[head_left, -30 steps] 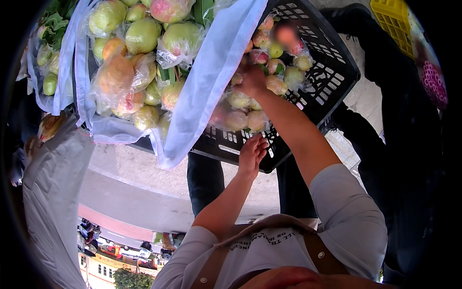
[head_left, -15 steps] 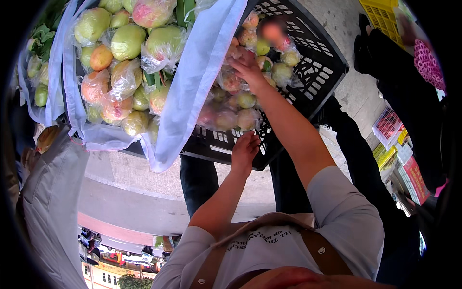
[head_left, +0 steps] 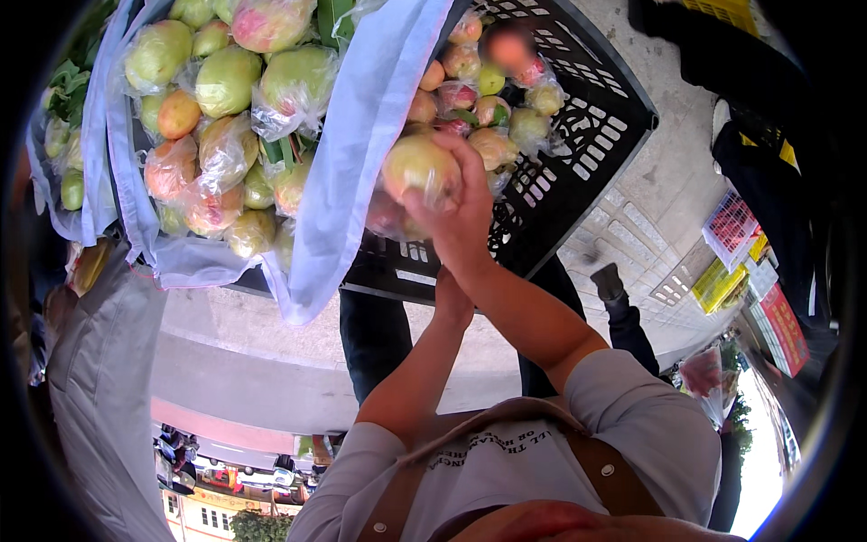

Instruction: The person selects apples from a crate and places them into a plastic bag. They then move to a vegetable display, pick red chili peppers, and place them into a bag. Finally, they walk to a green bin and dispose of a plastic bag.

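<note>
My right hand (head_left: 462,206) is closed round a large yellow-green mango (head_left: 421,167) in a clear plastic wrap, lifted over the left side of a black plastic crate (head_left: 614,117). Loose below and around it in the crate lie smaller wrapped fruits (head_left: 528,126), some red, some green. My left hand (head_left: 452,294) is at the crate's near edge, just under my right wrist, which hides its fingers. Left of the crate, a pale blue cloth (head_left: 357,135) hangs beside a display of bigger wrapped green and reddish mangoes (head_left: 228,83).
More green fruit (head_left: 72,190) and leaves are at the far left, by a grey cover (head_left: 104,361). At right, a person in dark clothes (head_left: 768,181) stands near a white-framed red basket (head_left: 730,224). Paved ground (head_left: 253,352) shows under the crate.
My right hand has drawn back toward me and left, now gripping the mango. My left hand has slipped behind my right wrist. At right, people in dark clothing have shifted position.
</note>
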The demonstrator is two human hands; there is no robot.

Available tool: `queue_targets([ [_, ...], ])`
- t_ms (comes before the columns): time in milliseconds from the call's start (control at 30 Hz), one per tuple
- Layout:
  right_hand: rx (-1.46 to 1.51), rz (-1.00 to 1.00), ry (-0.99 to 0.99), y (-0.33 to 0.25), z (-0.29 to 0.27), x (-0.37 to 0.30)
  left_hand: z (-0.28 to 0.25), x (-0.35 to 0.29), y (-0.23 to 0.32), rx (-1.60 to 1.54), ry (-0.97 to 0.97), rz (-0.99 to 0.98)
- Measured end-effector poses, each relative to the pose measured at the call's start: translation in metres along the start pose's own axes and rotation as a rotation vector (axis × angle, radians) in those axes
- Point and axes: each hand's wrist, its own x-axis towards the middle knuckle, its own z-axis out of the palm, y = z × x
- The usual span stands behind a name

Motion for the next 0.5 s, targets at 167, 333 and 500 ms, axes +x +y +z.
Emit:
queue_targets([
  [167,-0.261,-0.349,-0.394,-0.046,0.024,-0.022,-0.012,0.011,-0.002,-0.15,0.098,-0.229],
  [333,-0.031,0.018,-0.276,-0.006,0.012,-0.007,-0.003,0.004,-0.001,-0.058,0.086,-0.061],
  [500,-1.128,-0.234,-0.169,0.114,-0.057,0.054,0.008,0.0,0.008,-0.102,0.159,-0.177],
])
